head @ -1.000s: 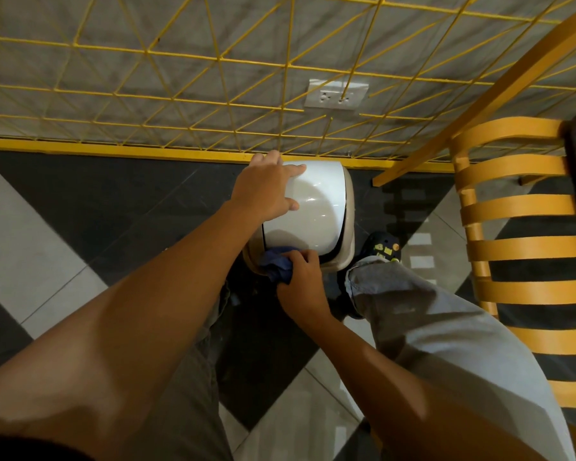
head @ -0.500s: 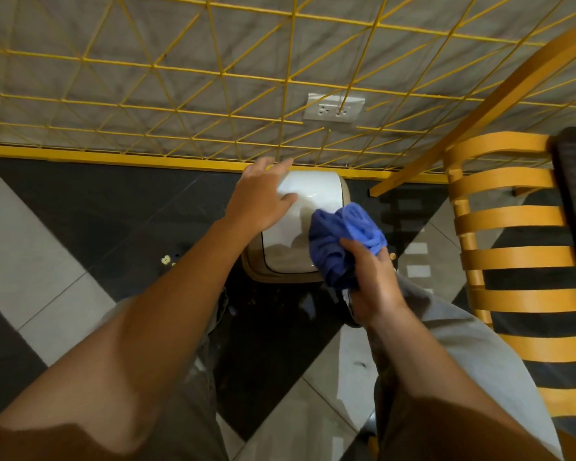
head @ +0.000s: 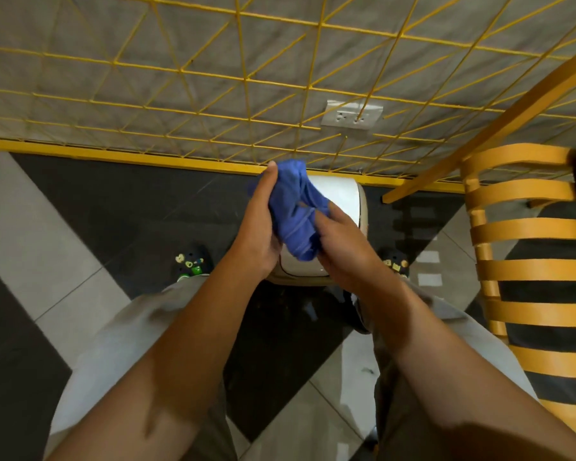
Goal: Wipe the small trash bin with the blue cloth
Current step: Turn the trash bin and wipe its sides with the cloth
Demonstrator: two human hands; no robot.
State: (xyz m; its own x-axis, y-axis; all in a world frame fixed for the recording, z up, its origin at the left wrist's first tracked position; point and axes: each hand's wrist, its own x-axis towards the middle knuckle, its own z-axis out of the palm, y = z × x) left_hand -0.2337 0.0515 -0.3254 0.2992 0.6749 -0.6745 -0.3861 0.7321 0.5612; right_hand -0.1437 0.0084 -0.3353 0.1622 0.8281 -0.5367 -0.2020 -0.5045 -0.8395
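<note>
Two hands grip bunched blue cloth (head: 295,211), left hand (head: 263,224), right hand (head: 341,247), above small trash bin (head: 350,201)

Crumpled blue cloth (head: 293,211) between left hand (head: 256,236) and right hand (head: 343,249), over small white trash bin (head: 351,201); yellow slatted chair (head: 526,229) to its right

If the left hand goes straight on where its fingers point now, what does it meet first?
Probably the yellow wire grid on the wall, though depth is unclear. The left hand grips the blue cloth.
</note>
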